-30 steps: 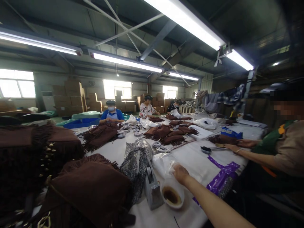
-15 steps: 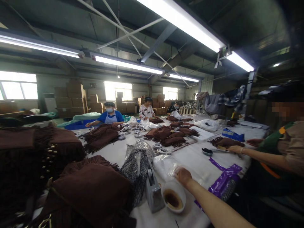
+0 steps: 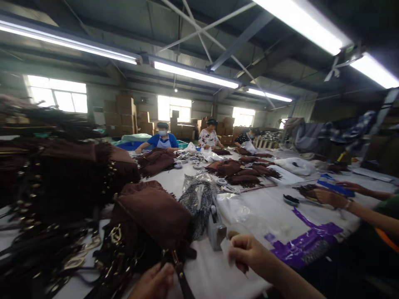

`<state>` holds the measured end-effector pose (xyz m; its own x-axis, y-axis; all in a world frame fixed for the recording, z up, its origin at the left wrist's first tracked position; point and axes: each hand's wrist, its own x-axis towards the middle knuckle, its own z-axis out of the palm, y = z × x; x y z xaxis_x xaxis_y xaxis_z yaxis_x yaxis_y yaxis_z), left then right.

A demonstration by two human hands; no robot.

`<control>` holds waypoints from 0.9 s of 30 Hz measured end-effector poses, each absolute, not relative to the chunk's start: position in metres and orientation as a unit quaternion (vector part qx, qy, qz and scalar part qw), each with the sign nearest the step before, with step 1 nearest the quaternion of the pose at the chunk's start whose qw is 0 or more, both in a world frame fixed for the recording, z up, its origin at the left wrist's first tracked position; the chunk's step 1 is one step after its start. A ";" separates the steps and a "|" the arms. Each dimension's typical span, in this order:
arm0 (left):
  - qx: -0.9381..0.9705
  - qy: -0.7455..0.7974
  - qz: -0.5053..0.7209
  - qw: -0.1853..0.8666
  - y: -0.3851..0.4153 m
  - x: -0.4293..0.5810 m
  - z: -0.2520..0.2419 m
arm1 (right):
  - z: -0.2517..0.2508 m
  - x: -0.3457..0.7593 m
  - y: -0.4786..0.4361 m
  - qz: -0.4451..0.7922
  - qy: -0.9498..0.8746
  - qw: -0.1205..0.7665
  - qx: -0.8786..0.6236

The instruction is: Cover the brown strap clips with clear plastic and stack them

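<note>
Pinching a small white scrap (image 3: pixel 229 251) between thumb and curled fingers, the right hand (image 3: pixel 247 253) sits over the near edge of the table (image 3: pixel 274 218). The scrap blends into the white table cover, and what it is made of cannot be made out. The left hand (image 3: pixel 152 283) is cut off by the lower border of the view. Its fingertips lie against a dark strap (image 3: pixel 180 277), but whether they close around it cannot be told. The strap runs up to a brown bag (image 3: pixel 156 211) with a fringed top, lying near the table's near edge just left of the right hand. The bag's lower part is lost among gold buckles and shadow. A pile of dark bags (image 3: pixel 62 182) fills the left side of the table, blurred and too dark to count. A grey tape dispenser (image 3: pixel 215 226) stands just beyond the right hand, partly hidden by the bag and by a patterned cloth (image 3: pixel 196 195) beside it. A clear plastic bag (image 3: pixel 240 209) lies further in. A purple sheet (image 3: pixel 305 245) hangs at the right edge. A co-worker's hand (image 3: pixel 328 197) rests near that edge; the sleeve is cut off.
</note>
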<state>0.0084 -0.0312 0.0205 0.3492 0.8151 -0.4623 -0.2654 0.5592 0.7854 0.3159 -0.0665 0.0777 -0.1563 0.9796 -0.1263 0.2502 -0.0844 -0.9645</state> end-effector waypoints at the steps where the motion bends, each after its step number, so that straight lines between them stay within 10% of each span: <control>1: 0.318 0.404 0.354 0.782 -0.036 0.008 0.025 | 0.080 0.293 -0.070 0.532 -0.578 0.341 -0.516; 8: 0.331 0.329 0.394 0.792 -0.058 0.001 0.036 | 0.070 0.183 -0.065 0.554 -0.629 0.252 -0.484; 27: 0.329 0.403 0.413 0.748 -0.060 0.008 0.010 | 0.022 0.166 -0.064 0.585 -0.406 0.500 -0.493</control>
